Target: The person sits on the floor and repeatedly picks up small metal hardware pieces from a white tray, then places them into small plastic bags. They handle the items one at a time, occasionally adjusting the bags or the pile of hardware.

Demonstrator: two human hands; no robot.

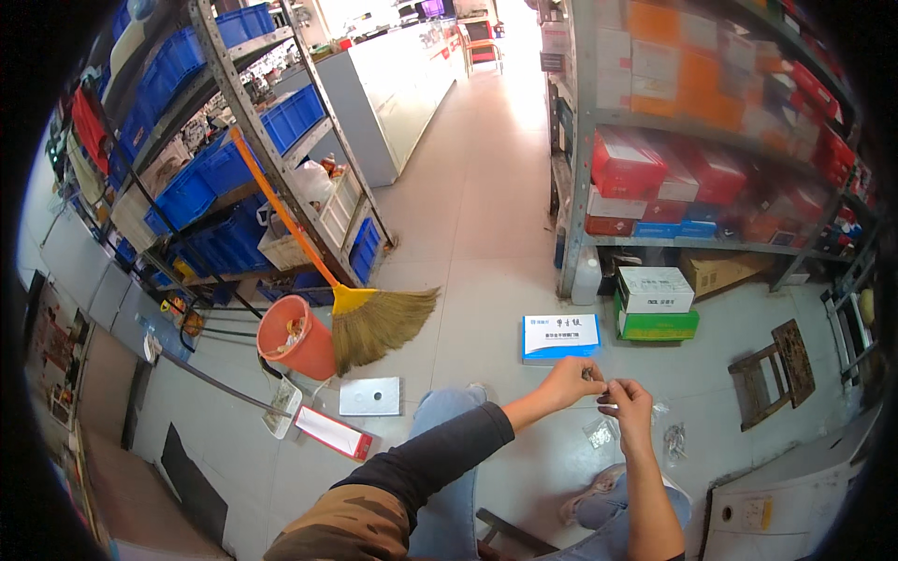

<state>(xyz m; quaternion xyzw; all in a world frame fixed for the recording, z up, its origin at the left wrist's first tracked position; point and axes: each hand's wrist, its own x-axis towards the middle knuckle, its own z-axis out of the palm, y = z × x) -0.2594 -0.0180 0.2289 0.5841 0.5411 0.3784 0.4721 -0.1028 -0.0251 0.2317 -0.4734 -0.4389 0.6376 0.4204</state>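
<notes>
My left hand [567, 384], at the end of a dark sleeve, is closed in a pinch on a small dark thing at its fingertips. Close by on its right, my right hand [630, 408] is pinched too, with a small whitish bit showing under its fingers. The fingertips of both hands almost meet; what they hold is too small to name. Below them on the floor lie clear plastic bags [600, 432] and a cluster of small metal parts [674, 441]. A blue and white box [561, 338] lies just beyond my hands.
A broom [379, 323] leans by a pink bucket [297, 338]. A metal plate with a hole [358, 396] and a red-white box [332, 433] lie to the left. White and green boxes [657, 324] and a wooden stool [774, 372] stand right. Shelving [578, 178] flanks the aisle.
</notes>
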